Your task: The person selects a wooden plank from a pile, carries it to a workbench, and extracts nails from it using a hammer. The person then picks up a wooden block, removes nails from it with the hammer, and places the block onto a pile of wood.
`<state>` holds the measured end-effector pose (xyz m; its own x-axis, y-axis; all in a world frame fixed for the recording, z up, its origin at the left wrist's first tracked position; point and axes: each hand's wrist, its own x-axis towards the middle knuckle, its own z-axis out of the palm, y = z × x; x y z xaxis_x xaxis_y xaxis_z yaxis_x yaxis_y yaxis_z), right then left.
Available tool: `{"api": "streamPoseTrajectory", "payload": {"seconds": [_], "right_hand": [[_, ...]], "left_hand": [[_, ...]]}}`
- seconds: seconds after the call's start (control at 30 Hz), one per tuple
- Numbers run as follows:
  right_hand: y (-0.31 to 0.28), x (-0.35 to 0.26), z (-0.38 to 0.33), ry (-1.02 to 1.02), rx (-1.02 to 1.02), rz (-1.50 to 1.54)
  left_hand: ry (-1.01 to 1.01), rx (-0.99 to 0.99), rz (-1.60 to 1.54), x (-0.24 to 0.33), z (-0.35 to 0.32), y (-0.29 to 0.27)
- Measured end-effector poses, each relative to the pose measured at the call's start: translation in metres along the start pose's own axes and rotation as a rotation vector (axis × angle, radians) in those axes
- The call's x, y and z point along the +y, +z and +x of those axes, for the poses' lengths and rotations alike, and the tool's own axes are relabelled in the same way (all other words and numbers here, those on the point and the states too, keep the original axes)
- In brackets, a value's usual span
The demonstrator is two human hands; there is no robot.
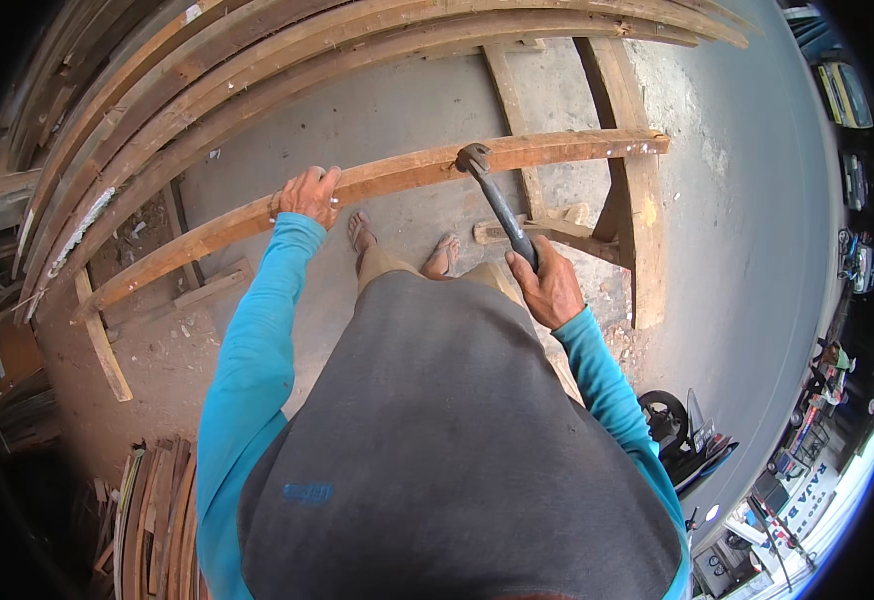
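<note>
1. The right hand [549, 285] is wrapped tight round the lower end of a dark metal hammer [497, 200], fingers curled fully about the handle.
2. The hammer slants up and to the left from that hand; its head meets the near edge of a long wooden plank [397, 178], a little right of the plank's middle.
3. The left hand [309, 195] grips the same plank further left, fingers folded over its far edge and thumb on the near side.
4. The plank runs across the scene from lower left to upper right, held above the ground; its right end lies on a wooden trestle [642, 230] that stands on the right.
5. Both arms wear bright blue sleeves [257, 340], and a grey apron [437, 440] covers the person's front.
6. Below the plank, two feet in sandals [407, 245] stand on the dusty concrete floor [377, 110].
7. More long planks [157, 90] are stacked far and to the left, curving along the rim of the view.
8. A bundle of thin wooden strips [157, 520] lies near on the left.
9. On the right, a smooth road [767, 200] runs past, with a parked motorbike [682, 435] near its edge.
</note>
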<state>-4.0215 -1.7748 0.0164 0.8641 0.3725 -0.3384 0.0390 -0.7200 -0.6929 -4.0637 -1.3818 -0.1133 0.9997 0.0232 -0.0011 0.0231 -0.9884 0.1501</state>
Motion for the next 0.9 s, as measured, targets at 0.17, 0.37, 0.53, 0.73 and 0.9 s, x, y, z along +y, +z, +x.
{"api": "streamPoseTrajectory", "payload": {"seconds": [0.17,0.37,0.53,0.73,0.9], "right_hand": [[-0.048,-0.077,-0.016,-0.253,0.338,0.434],[-0.006,0.001,-0.006,-0.488,0.466,0.392],[0.027,0.012,-0.022,0.169,0.022,0.088],[-0.062,-0.092,-0.018,-0.359,0.496,0.59],[-0.03,-0.06,0.002,-0.8,0.675,0.691]], "left_hand": [[0.011,0.044,0.019,-0.002,0.009,0.002],[-0.027,0.005,0.03,0.007,0.004,-0.005],[-0.01,-0.04,0.04,0.005,-0.006,0.01],[-0.039,-0.078,0.062,0.007,-0.002,0.005],[-0.027,-0.035,0.046,0.007,-0.005,0.003]]}}
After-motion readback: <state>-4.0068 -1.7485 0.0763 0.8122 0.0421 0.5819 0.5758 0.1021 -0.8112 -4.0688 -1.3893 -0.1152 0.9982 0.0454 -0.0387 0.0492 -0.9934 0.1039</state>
